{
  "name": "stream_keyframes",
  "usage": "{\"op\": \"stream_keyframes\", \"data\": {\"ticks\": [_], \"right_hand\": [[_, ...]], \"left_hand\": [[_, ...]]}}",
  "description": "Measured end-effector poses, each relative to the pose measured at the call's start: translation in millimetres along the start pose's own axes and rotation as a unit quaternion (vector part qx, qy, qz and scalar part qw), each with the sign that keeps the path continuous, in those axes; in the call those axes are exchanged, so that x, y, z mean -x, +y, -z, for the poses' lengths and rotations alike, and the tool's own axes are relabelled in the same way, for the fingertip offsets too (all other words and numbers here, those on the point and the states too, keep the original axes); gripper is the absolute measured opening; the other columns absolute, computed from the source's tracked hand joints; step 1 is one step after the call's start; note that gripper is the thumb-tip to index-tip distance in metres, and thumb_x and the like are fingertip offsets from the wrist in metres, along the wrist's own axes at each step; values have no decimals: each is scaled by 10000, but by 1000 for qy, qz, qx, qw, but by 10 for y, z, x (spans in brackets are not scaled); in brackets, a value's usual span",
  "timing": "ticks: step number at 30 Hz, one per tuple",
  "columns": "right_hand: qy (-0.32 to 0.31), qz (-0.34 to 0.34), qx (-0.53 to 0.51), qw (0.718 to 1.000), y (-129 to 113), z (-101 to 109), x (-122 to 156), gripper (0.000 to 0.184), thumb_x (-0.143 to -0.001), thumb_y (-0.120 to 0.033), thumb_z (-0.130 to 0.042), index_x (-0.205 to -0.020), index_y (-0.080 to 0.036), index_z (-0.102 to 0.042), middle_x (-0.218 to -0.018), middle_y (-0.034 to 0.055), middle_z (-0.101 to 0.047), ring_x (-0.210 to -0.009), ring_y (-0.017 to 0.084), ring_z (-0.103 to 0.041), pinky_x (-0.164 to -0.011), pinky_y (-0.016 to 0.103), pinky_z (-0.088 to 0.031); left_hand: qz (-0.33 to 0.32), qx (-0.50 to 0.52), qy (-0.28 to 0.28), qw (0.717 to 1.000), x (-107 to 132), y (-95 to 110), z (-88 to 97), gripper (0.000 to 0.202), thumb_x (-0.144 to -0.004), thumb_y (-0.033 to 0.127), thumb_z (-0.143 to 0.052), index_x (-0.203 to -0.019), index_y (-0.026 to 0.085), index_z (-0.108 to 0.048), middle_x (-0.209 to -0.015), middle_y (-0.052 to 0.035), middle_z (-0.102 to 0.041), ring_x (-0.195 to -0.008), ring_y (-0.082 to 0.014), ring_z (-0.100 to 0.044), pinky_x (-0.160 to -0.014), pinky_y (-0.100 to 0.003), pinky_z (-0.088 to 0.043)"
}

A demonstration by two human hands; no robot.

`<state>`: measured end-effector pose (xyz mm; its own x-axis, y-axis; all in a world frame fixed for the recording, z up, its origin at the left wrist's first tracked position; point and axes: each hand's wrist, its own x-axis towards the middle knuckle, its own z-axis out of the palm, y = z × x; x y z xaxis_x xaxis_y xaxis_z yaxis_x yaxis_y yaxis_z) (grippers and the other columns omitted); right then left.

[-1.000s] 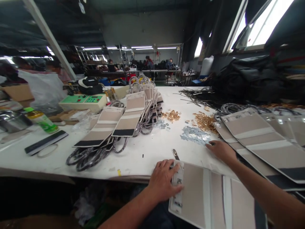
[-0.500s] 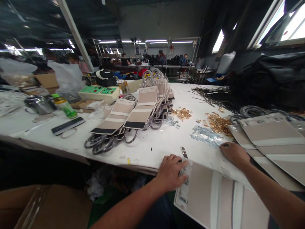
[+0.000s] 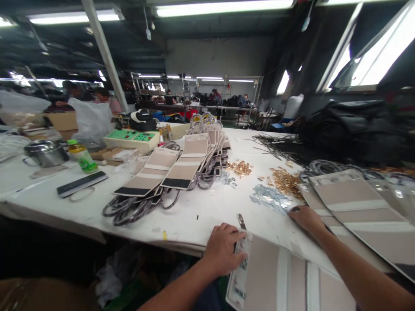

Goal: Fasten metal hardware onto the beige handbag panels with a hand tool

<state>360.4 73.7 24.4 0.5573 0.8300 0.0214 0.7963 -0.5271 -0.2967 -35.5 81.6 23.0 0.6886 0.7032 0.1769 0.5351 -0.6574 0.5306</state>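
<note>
while the left hand (image 3: pixel 223 250) presses flat on the top edge of a beige panel (image 3: pixel 279 280) at the table's near edge, the right hand (image 3: pixel 304 218) rests fingers-down beside silver bits (image 3: pixel 269 198); gold clips (image 3: pixel 285 181) lie beyond.

A long white table (image 3: pixel 207 207) fills the foreground of a dim workshop. Fluorescent tubes (image 3: pixel 223 7) run across the dark ceiling, and a pale slanted post (image 3: pixel 104 52) rises at left. Bright windows (image 3: pixel 372 60) line the right wall above black heaped fabric (image 3: pixel 353 125). Metal shelving (image 3: pixel 181 93) stands before the grey far wall (image 3: pixel 220 56).
</note>
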Motion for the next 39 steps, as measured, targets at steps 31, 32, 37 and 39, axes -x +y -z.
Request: {"op": "stream_keyframes", "data": {"ticks": [31, 32, 37, 39], "right_hand": [[-295, 106, -222, 923, -1313, 26, 1323, 294, -752, -406, -650, -884, -190, -801, -565, -12, -622, -519, 164, -528, -504, 272, -387], [-296, 100, -213, 926, -1292, 28, 1312, 292, -749, -401, -648, -880, -188, -800, -559, -9, -620, -515, 166, -530, -500, 273, -388], [-303, 83, -222, 923, -1242, -31, 1274, 283, -769, -379, -646, -900, -180, -798, -562, -3, -624, -503, 172, -540, -474, 273, -393], [-301, 86, -220, 924, -1249, -71, 1266, 273, -774, -363, -641, -900, -178, -797, -557, -3, -622, -491, 174, -539, -467, 276, -395]], "left_hand": [[-20, -24, -23, 999, -4, -2, -50, 640, -824, 572, -810, -1404, 334, -681, -1296, -5, -736, -1237, -295, -598, -1023, -461, -462], [-19, -21, -25, 999, -7, -2, -49, 636, -822, 572, -810, -1398, 330, -687, -1299, -7, -736, -1241, -296, -597, -1027, -459, -461], [-21, -11, -12, 1000, -19, 7, -29, 612, -804, 551, -823, -1362, 324, -715, -1269, -8, -752, -1218, -295, -608, -1020, -444, -463], [-21, -8, -9, 1000, -18, 12, -18, 608, -801, 544, -823, -1357, 321, -721, -1265, -11, -756, -1213, -296, -611, -1018, -444, -466]]}}
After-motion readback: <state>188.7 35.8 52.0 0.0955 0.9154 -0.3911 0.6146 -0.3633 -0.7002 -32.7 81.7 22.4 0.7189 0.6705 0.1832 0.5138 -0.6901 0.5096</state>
